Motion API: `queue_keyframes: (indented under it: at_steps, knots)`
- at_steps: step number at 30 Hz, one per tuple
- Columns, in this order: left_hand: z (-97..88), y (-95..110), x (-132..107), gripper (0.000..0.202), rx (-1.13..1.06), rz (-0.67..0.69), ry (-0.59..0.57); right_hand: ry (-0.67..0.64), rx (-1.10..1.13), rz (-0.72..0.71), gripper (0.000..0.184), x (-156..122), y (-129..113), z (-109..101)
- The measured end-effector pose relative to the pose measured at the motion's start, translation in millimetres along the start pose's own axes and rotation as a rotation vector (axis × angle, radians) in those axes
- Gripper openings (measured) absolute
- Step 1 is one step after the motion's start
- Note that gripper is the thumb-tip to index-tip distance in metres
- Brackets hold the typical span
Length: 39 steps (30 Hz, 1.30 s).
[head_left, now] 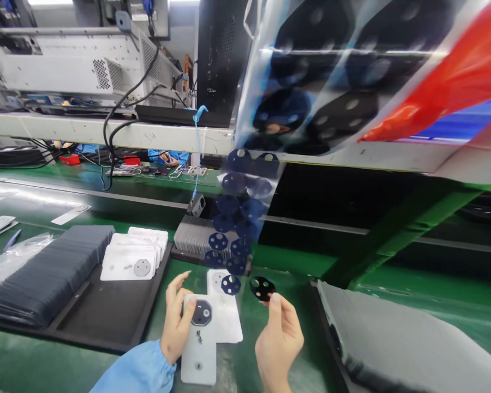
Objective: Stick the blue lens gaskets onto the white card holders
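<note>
My left hand (179, 314), in a light blue sleeve, holds a white phone back cover (198, 355) by its upper left edge, the thumb beside the dark octagonal camera area. My right hand (280, 338) pinches a round black camera lens sticker (262, 289) with several holes between thumb and fingertips. This sticker is apart from the cover, to its right. Behind the held cover lie more white covers (229, 322) on the green table. A clear sheet of dark round stickers (236, 218) hangs down from above, its lowest sticker in front of those covers.
At left, a black tray (102, 314) bears a row of dark grey sleeves (53, 273) and stacked white covers (126, 256). A rack of thin panels (192, 234) stands behind. Grey cloth (409, 338) covers something at right. Across the bench, another person's hand (169, 159) shows.
</note>
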<state>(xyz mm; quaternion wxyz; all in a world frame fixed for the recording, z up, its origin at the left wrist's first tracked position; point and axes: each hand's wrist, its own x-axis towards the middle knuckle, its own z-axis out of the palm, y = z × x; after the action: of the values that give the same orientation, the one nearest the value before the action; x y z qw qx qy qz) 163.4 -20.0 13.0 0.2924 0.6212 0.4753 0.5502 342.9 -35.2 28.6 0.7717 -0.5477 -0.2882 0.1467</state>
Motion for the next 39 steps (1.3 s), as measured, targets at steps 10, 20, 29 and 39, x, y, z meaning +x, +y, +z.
queue_keyframes:
  at_steps: [10,20,29,39]
  knots:
    - [2.9,27,-27,0.031,-0.611,-0.154,-0.542,-0.217,-0.329,-1.114,0.015,-15,-1,-13]
    - [1.7,30,-13,0.032,-0.910,-0.269,-0.597,-0.682,-0.354,-0.795,0.043,-5,-11,-15]
    - [-3.4,30,-1,0.040,-0.677,-0.242,-0.837,-0.874,-0.292,-0.315,0.023,-4,-10,-18]
    - [10.1,10,-6,0.033,-0.676,-0.523,-0.391,-0.626,0.135,0.097,0.015,1,-1,-22]
